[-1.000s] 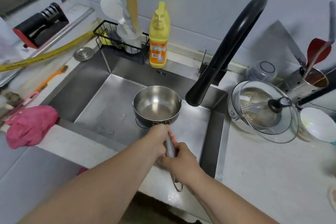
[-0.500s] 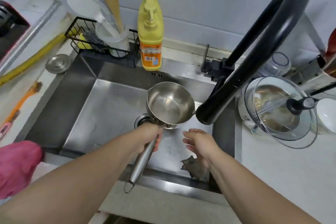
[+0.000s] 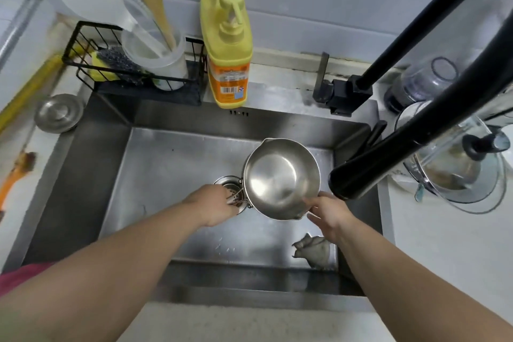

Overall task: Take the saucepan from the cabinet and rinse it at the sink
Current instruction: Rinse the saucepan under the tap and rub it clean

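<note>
A shiny steel saucepan (image 3: 280,178) hangs tilted over the steel sink (image 3: 172,169), just right of the drain strainer (image 3: 229,185). My left hand (image 3: 218,207) is closed around its handle close to the bowl, and the handle itself is hidden and blurred under the fist. My right hand (image 3: 326,212) pinches the pan's near right rim, with one finger inside the bowl. The black faucet spout (image 3: 351,180) ends just right of the pan. No water is visible coming from it. The pan's inside looks empty.
A grey rag (image 3: 313,253) lies in the sink's near right corner. Behind the sink stand a yellow soap bottle (image 3: 227,44) and a black wire caddy (image 3: 133,72) with utensils. A glass-lidded pot (image 3: 458,175) sits on the right counter, a small metal lid (image 3: 59,112) on the left.
The pan has shifted right toward the spout and tilted more. My right hand, free half a second ago, has come up and taken the rim. The view has moved closer.
</note>
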